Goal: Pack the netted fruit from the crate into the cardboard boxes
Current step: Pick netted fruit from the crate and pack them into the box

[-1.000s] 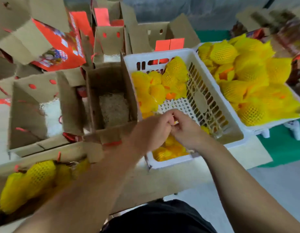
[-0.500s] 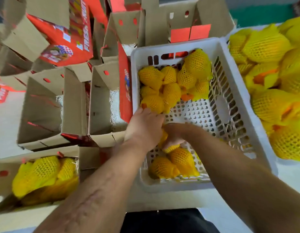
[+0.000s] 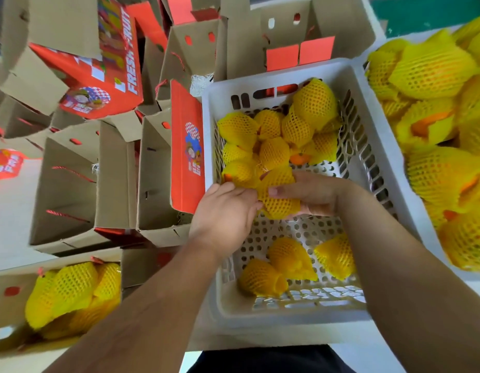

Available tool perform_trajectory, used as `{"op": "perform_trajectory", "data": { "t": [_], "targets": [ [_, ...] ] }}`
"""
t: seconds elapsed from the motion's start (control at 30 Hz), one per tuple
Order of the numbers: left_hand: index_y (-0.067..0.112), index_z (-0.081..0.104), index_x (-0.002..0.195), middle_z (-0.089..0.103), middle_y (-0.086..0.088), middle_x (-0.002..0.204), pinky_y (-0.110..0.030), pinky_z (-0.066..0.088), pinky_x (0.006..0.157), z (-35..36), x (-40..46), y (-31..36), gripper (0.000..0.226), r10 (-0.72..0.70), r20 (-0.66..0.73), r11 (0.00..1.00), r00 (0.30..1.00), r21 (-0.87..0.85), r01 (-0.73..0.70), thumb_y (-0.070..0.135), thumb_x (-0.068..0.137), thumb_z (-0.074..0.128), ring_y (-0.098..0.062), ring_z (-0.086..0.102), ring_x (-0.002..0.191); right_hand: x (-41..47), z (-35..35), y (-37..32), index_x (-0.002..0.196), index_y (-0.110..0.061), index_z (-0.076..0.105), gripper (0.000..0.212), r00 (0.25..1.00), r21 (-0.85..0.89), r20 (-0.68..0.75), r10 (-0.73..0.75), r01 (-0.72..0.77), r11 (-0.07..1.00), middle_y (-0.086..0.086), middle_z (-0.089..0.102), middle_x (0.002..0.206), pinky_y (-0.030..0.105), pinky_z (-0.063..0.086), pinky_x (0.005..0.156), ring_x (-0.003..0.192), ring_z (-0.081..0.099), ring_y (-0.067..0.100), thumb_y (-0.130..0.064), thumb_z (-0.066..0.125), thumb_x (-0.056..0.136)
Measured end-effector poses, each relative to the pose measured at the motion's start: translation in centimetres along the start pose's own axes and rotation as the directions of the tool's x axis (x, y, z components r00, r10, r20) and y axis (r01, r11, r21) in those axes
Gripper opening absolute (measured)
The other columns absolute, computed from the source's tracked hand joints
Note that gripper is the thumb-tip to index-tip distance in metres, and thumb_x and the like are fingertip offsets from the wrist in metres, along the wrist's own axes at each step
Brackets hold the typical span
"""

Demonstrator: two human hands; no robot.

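Both hands, left (image 3: 222,211) and right (image 3: 311,195), grip one netted fruit (image 3: 277,195) over the crate (image 3: 368,125); three fruits (image 3: 290,261) lie near, perhaps nine beyond.

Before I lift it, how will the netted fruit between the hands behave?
The netted fruit looks round, so it would probably roll if set down loose. Its foam net seems soft and ribbed, likely giving the right hand and left hand a non-slip hold.

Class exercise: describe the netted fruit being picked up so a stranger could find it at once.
Start at the white crate in the middle. Over its bare middle floor, the held fruit sits between the left hand and right hand. It alone is gripped; its neighbours lie untouched.
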State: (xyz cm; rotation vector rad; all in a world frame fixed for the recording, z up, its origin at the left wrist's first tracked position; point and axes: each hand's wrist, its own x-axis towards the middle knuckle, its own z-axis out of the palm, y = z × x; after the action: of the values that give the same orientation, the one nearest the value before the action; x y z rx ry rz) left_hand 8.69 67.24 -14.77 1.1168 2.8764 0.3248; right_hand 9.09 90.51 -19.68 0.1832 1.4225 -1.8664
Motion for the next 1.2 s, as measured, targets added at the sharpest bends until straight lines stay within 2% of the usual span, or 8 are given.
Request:
{"op": "perform_trajectory", "data": {
  "t": [0.17, 0.33, 0.53, 0.67, 0.8, 0.9, 1.07, 1.2],
  "targets": [
    [0.021, 0.058, 0.092, 0.05, 0.01, 0.082, -0.031, 0.033, 0.077, -0.2, -0.2, 0.4, 0.012, -0.068, -0.092, 0.993, 0.993, -0.1, 0.059, 0.03, 0.099, 0.061, -0.018, 0.048, 0.084, -0.2, -0.9, 0.2, 0.132, -0.021, 0.065, 0.051, 0.988, 0.078, 0.145, -0.058, 0.047, 0.996, 0.012, 0.064, 0.138, 0.04, 0.055, 0.098, 0.127, 0.062, 0.03, -0.019, 0.079, 0.083],
    [0.018, 0.059, 0.106, 0.048, 0.011, 0.086, -0.028, 0.029, 0.077, -0.6, -0.1, 0.4, 0.013, -0.07, -0.066, 0.991, 0.995, -0.12, 0.062, 0.03, 0.1, 0.06, -0.018, 0.05, 0.086, -0.1, -1.5, 0.3, 0.133, -0.017, 0.065, 0.054, 0.971, 0.117, 0.225, -0.085, 0.06, 0.991, 0.016, 0.062, 0.139, 0.04, 0.055, 0.097, 0.129, 0.06, 0.034, -0.018, 0.084, 0.083],
    [0.014, 0.062, 0.103, 0.042, 0.01, 0.08, -0.037, 0.036, 0.077, -0.5, -0.1, 0.5, 0.01, -0.034, -0.076, 0.999, 0.997, -0.032, 0.032, 0.023, 0.101, 0.057, -0.023, 0.052, 0.082, 0.4, -1.4, 0.3, 0.137, -0.027, 0.058, 0.069, 0.997, 0.047, 0.003, -0.072, 0.072, 0.996, 0.004, 0.068, 0.133, 0.037, 0.058, 0.088, 0.121, 0.067, 0.028, -0.028, 0.089, 0.075],
    [0.013, 0.064, 0.095, 0.039, 0.011, 0.074, -0.032, 0.027, 0.074, -0.5, -0.1, 0.5, 0.008, -0.008, -0.087, 1.0, 0.996, -0.014, 0.007, 0.02, 0.095, 0.062, -0.024, 0.051, 0.078, 0.4, -1.5, 0.3, 0.138, -0.033, 0.058, 0.079, 0.995, -0.04, -0.077, -0.062, 0.059, 0.997, -0.005, 0.069, 0.132, 0.049, 0.047, 0.109, 0.122, 0.066, 0.019, -0.038, 0.091, 0.066],
    [0.014, 0.061, 0.094, 0.039, 0.01, 0.074, -0.032, 0.027, 0.074, -0.4, 0.0, 0.4, 0.008, -0.001, -0.077, 1.0, 0.997, -0.011, 0.0, 0.022, 0.096, 0.061, -0.024, 0.05, 0.078, 0.8, -1.1, 0.4, 0.138, -0.029, 0.058, 0.073, 0.996, -0.008, -0.039, -0.084, 0.084, 0.996, -0.001, 0.068, 0.133, 0.051, 0.045, 0.11, 0.124, 0.064, 0.023, -0.032, 0.089, 0.072],
    [0.012, 0.062, 0.095, 0.037, 0.009, 0.076, -0.034, 0.028, 0.075, -0.3, 0.0, 0.5, 0.009, -0.006, -0.081, 1.0, 0.997, 0.008, 0.007, 0.02, 0.095, 0.062, -0.026, 0.051, 0.08, 1.4, -0.3, 0.8, 0.125, -0.028, 0.064, 0.057, 0.997, -0.127, 0.03, -0.075, 0.078, 0.989, -0.001, 0.072, 0.117, 0.043, 0.05, 0.093, 0.109, 0.067, 0.019, -0.03, 0.088, 0.074],
    [0.014, 0.06, 0.092, 0.039, 0.01, 0.079, -0.032, 0.025, 0.075, -0.5, 0.0, 0.5, 0.011, 0.016, -0.063, 1.0, 0.998, 0.01, -0.016, 0.024, 0.095, 0.062, -0.024, 0.051, 0.082, 1.0, -0.4, -0.1, 0.145, -0.036, 0.048, 0.1, 0.967, -0.28, -0.212, -0.14, 0.077, 0.957, 0.0, 0.065, 0.132, 0.04, 0.059, 0.089, 0.115, 0.067, 0.024, -0.048, 0.092, 0.056],
    [0.018, 0.054, 0.131, 0.06, 0.006, 0.103, -0.031, 0.035, 0.089, -0.5, -0.1, 0.4, 0.047, -0.055, -0.033, 0.991, 0.998, -0.126, 0.05, 0.054, 0.102, 0.043, -0.019, 0.054, 0.099, 0.1, -0.2, -1.0, 0.15, -0.039, 0.038, 0.099, 0.954, -0.468, -0.222, -0.204, 0.079, 0.88, -0.002, 0.06, 0.136, 0.049, 0.055, 0.1, 0.119, 0.063, 0.022, -0.043, 0.092, 0.068]
  ]
}}
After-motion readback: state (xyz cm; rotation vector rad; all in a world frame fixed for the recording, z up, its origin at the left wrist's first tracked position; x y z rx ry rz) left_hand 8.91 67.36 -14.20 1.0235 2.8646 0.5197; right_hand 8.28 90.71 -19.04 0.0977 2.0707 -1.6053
